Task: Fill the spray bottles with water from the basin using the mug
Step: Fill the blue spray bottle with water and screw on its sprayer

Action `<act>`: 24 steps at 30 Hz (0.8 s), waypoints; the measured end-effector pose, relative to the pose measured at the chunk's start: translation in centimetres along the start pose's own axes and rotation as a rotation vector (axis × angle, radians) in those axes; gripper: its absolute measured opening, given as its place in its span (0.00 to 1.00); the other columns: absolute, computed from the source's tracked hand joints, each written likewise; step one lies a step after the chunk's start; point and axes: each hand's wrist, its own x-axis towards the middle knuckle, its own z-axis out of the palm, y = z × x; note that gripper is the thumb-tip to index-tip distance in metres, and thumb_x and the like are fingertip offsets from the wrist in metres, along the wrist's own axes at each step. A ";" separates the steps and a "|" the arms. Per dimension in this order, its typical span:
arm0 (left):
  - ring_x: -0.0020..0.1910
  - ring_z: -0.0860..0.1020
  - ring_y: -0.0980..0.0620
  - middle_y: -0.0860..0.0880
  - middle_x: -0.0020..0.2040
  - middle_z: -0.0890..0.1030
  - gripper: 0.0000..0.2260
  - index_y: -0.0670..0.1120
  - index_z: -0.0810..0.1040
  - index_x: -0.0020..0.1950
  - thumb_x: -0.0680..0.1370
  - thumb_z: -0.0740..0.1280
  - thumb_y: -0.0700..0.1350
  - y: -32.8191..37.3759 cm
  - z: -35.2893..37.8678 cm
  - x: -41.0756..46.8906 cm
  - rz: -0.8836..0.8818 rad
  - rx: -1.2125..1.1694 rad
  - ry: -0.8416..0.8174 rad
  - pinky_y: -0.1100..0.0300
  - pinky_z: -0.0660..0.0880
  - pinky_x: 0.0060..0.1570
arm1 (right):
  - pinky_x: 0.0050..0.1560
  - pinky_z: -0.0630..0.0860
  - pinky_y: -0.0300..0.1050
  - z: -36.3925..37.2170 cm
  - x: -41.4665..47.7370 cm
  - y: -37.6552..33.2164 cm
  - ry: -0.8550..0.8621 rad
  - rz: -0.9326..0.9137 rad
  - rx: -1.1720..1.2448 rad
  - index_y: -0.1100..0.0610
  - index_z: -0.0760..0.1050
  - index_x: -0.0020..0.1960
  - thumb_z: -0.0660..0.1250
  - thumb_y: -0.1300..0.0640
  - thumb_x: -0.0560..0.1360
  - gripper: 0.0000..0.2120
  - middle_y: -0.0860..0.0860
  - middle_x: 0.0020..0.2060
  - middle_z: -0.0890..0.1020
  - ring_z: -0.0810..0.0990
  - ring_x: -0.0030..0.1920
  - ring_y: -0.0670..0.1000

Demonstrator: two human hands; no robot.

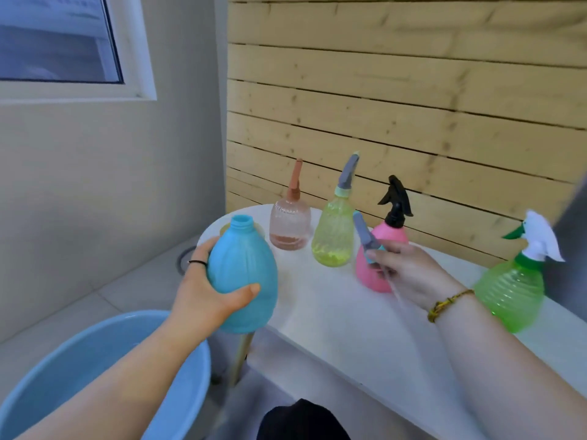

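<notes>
My left hand (209, 290) grips an uncapped light-blue spray bottle (243, 277), held off the table's left edge with its open neck up. My right hand (409, 268) holds that bottle's grey spray head (365, 231), whose thin clear tube trails down past my wrist. On the white table (333, 312) stand a pale pink-brown bottle (289, 223), a yellow-green bottle (333, 236), a pink bottle with a black trigger (392, 231) partly behind my right hand, and a green bottle with a white trigger (511, 290). A yellowish mug (224, 231) peeks out behind the blue bottle. The blue basin (79, 369) sits on the floor at lower left.
A wooden slat wall (413, 106) rises right behind the table. A window (60, 42) is set in the beige wall at upper left. A floor drain (187, 254) lies beyond the table's left end. A dark shape (301, 420) sits at the bottom centre.
</notes>
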 end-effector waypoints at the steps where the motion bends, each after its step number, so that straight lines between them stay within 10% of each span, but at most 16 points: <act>1: 0.47 0.72 0.54 0.58 0.48 0.72 0.39 0.55 0.64 0.61 0.52 0.74 0.50 0.1 1.1 -0.1 -0.001 0.002 -0.017 0.64 0.69 0.43 | 0.31 0.74 0.30 -0.6 -0.2 -0.8 -0.009 -0.040 0.148 0.60 0.75 0.44 0.67 0.66 0.71 0.04 0.51 0.32 0.78 0.78 0.30 0.45; 4: 0.42 0.72 0.62 0.61 0.45 0.70 0.31 0.56 0.63 0.56 0.63 0.76 0.37 -0.2 4.6 -0.7 0.012 -0.008 -0.053 0.73 0.68 0.34 | 0.39 0.80 0.38 -2.6 -0.8 -2.6 -0.047 -0.188 0.440 0.61 0.80 0.41 0.84 0.53 0.42 0.30 0.53 0.35 0.84 0.84 0.37 0.48; 6: 0.43 0.71 0.65 0.63 0.46 0.70 0.30 0.58 0.64 0.52 0.63 0.76 0.36 -0.6 7.0 -1.0 0.025 -0.047 -0.109 0.74 0.70 0.34 | 0.40 0.81 0.41 -3.9 -1.3 -3.4 -0.039 -0.272 0.570 0.58 0.82 0.34 0.84 0.54 0.35 0.28 0.55 0.38 0.85 0.84 0.40 0.51; 16: 0.47 0.70 0.67 0.64 0.49 0.69 0.34 0.56 0.63 0.55 0.55 0.75 0.45 -2.1 12.3 -2.0 0.086 -0.041 -0.204 0.82 0.66 0.39 | 0.43 0.81 0.44 -4.0 -2.8 -7.0 -0.006 -0.400 0.825 0.58 0.80 0.28 0.72 0.62 0.55 0.03 0.56 0.37 0.84 0.84 0.39 0.52; 24: 0.52 0.71 0.66 0.63 0.54 0.70 0.36 0.63 0.63 0.53 0.47 0.70 0.58 -2.9 11.4 -0.9 0.044 0.000 -0.394 0.77 0.70 0.43 | 0.48 0.78 0.41 -0.7 -2.1 -6.4 0.009 -0.350 0.705 0.60 0.70 0.41 0.61 0.64 0.71 0.01 0.52 0.34 0.84 0.84 0.37 0.49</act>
